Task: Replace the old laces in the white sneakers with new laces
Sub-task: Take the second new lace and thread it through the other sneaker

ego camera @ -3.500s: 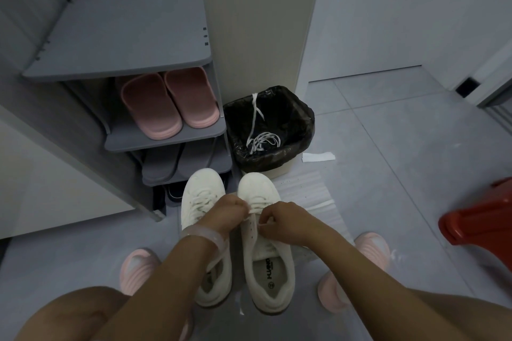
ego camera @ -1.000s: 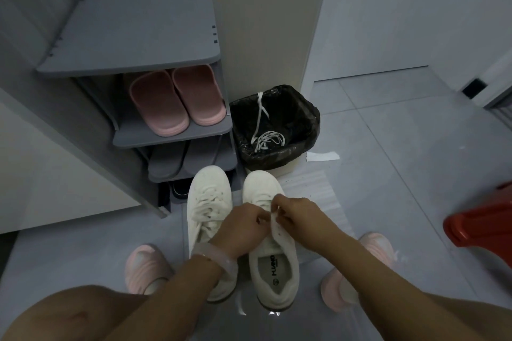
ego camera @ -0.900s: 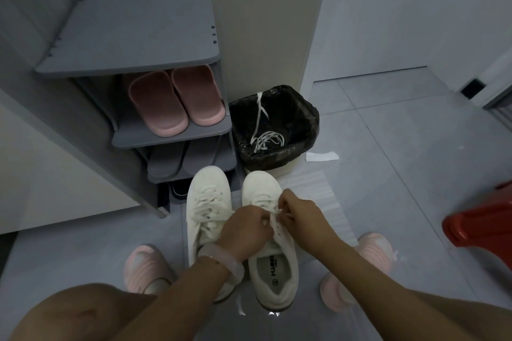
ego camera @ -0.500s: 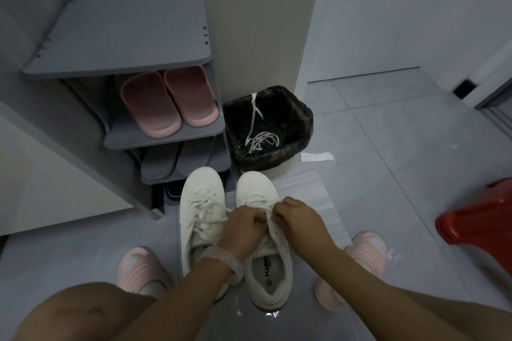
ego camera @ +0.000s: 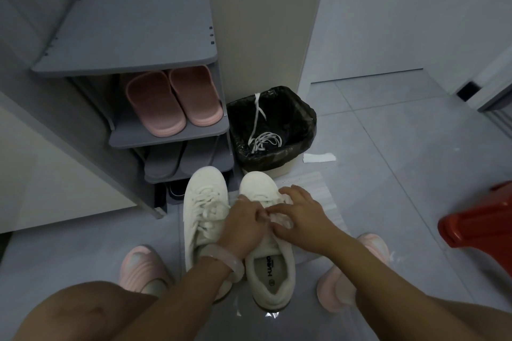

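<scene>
Two white sneakers stand side by side on the floor, toes pointing away from me. The left sneaker point(ego camera: 203, 213) is laced. Both my hands work over the middle of the right sneaker point(ego camera: 273, 271). My left hand point(ego camera: 243, 225) pinches its white lace point(ego camera: 279, 220) with curled fingers. My right hand point(ego camera: 300, 216) holds the lace from the other side, its outer fingers spread over the shoe's tongue. The eyelets under my hands are hidden. Old white laces point(ego camera: 263, 138) lie in the black-lined bin point(ego camera: 302, 116).
A grey shoe rack point(ego camera: 133, 36) with pink slippers point(ego camera: 171, 102) stands at the left, close behind the sneakers. My feet in pink slippers point(ego camera: 141, 267) flank the sneakers. A red stool point(ego camera: 479, 221) is at the right. A paper scrap point(ego camera: 318, 157) lies by the bin.
My hands have stayed on the right sneaker's lace, shifting slightly along it. My right hand's fingers have spread wider over the shoe.
</scene>
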`<action>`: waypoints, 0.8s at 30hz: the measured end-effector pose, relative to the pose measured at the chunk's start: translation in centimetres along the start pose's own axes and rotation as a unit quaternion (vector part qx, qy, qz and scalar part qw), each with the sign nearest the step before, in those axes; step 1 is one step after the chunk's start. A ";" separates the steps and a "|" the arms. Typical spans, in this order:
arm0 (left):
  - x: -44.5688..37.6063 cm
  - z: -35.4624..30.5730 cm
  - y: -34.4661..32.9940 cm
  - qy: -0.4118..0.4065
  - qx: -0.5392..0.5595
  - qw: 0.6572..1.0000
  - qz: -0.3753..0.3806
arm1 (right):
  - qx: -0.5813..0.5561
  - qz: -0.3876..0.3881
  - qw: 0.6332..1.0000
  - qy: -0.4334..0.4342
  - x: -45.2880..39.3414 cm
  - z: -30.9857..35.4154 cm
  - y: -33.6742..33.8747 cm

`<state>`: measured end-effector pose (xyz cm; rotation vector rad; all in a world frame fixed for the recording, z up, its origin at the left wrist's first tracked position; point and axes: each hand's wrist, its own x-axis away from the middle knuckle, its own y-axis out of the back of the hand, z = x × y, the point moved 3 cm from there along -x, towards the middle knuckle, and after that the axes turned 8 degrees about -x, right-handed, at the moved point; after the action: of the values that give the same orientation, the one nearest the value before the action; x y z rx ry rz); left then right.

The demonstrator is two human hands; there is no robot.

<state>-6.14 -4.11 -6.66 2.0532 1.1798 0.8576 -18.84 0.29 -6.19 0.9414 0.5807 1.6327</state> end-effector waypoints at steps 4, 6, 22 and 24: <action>-0.4 -0.8 7.0 0.107 0.416 0.902 -0.050 | -0.037 0.028 0.998 -0.034 -0.2 0.1 -0.3; 0.0 -1.4 10.2 0.091 0.603 0.792 -0.018 | -0.087 0.027 0.995 -0.035 -0.4 -0.1 -0.2; 1.2 -1.5 10.9 -0.028 0.023 0.997 -0.067 | 0.012 0.006 0.999 0.029 -0.9 0.5 -0.3; 1.9 -1.9 13.5 -0.025 0.041 0.988 -0.148 | 0.023 0.014 1.000 0.012 -1.1 0.4 -0.5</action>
<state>-0.23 -7.68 5.23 1.8865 1.4680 0.6205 -18.15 -0.70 -6.62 0.9695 0.6252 1.6639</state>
